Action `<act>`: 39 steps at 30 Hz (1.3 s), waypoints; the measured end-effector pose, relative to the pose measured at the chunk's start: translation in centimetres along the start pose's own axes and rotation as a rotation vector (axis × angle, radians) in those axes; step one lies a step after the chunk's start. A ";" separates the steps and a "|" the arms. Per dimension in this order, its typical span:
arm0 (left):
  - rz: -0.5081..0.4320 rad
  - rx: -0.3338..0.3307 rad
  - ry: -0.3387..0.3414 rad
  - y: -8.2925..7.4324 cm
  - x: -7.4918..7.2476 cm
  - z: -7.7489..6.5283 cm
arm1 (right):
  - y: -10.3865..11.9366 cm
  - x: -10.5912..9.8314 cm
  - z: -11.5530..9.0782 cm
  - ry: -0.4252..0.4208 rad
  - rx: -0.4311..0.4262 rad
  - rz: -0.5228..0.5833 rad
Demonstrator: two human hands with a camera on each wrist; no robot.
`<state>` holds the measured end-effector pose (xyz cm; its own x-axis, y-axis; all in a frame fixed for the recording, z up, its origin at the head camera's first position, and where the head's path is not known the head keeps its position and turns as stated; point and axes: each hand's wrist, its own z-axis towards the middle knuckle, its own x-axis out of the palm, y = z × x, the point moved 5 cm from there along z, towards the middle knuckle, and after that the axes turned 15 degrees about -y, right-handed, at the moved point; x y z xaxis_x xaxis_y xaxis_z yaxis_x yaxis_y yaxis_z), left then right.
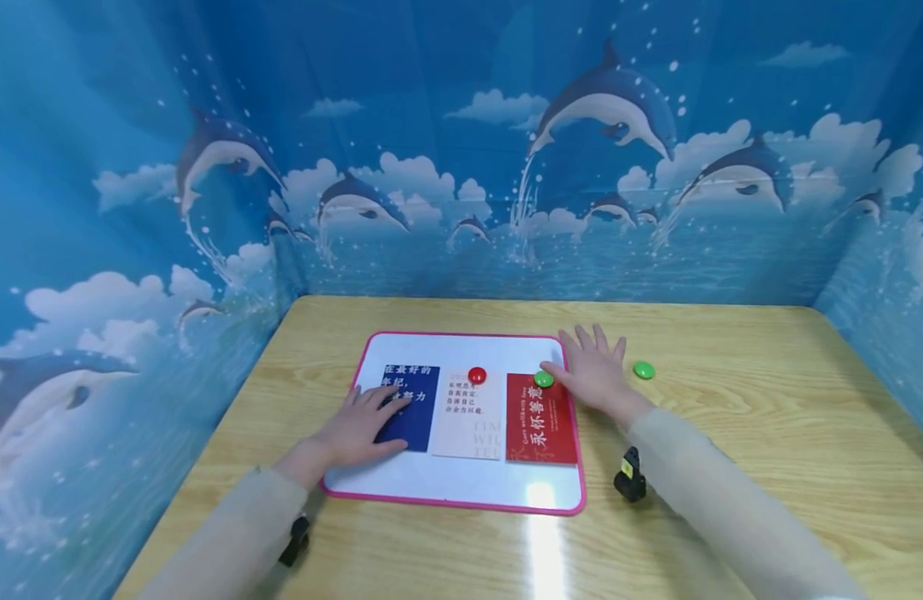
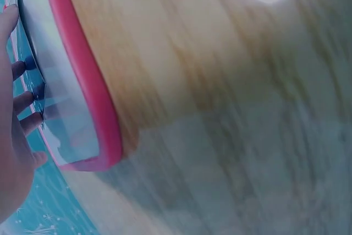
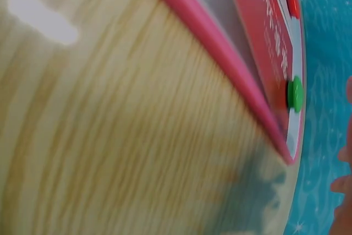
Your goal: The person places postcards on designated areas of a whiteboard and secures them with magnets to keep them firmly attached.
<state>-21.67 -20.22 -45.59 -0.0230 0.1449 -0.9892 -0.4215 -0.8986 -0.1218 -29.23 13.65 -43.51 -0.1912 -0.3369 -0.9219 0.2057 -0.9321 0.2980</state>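
Note:
A whiteboard with a pink rim [image 1: 499, 505] lies flat on the table, bearing three cards in a row. My left hand [image 1: 362, 429] rests its spread, straight fingers on the blue card [image 1: 424, 425] and covers part of it. Beside that is a white card [image 1: 461, 437] with a round red magnet [image 1: 476, 376] at its top. On the red card [image 1: 536, 433], a round green magnet [image 1: 544, 379] sits near the upper edge. My right hand [image 1: 598, 373], fingers spread, is raised over the board's right edge, its thumb overlapping the green magnet's edge in the head view.
Another green magnet [image 1: 644, 370] lies on the wooden table [image 1: 731, 400] right of my right hand. A blue curtain [image 1: 461, 167] printed with dolphins stands behind the table and along its sides. Small black devices [image 1: 630, 477] are strapped under both wrists.

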 end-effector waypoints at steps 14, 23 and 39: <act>-0.011 0.011 -0.011 -0.1 -0.3 0.2 | -5.5 -2.2 -1.5 -0.042 0.080 -0.038; -0.006 0.042 -0.057 -1.2 -0.9 0.1 | -9.7 -3.7 -2.3 -0.059 0.153 -0.035; -0.028 -0.017 -0.020 -0.9 0.0 0.2 | -12.3 -4.0 -3.0 -0.038 0.174 -0.076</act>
<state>-21.47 -19.30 -45.44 -0.0294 0.1783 -0.9835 -0.4071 -0.9008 -0.1511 -28.09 26.84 -44.22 -0.2369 -0.2664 -0.9343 0.0209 -0.9628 0.2692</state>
